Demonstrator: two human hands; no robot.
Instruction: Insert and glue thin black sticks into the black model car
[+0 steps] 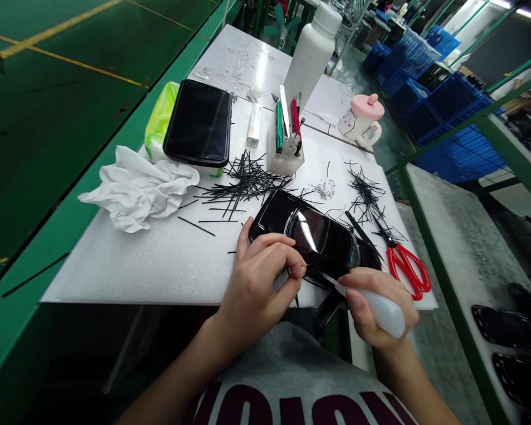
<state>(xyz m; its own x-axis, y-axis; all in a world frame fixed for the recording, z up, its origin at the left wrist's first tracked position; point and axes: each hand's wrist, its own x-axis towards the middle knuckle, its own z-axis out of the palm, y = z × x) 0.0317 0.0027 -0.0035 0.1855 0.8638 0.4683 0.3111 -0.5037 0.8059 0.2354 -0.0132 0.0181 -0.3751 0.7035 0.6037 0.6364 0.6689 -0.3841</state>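
Note:
A glossy black model car body lies on the white work surface in front of me. My left hand rests against its near side, thumb and index finger pinched together. What they pinch, if anything, is too small to make out. In my right hand is a translucent white squeeze bottle with a thin nozzle, its tip pointing at the car's near side close to my left fingertips. A black part sticks out below the car at the table edge. Red-handled scissors lie just right of the car.
Heaps of thin black strips lie behind the car, with more strips at right. A clear tool holder, white bottle, lidded mug, black phone-like slab and crumpled white cloth stand around.

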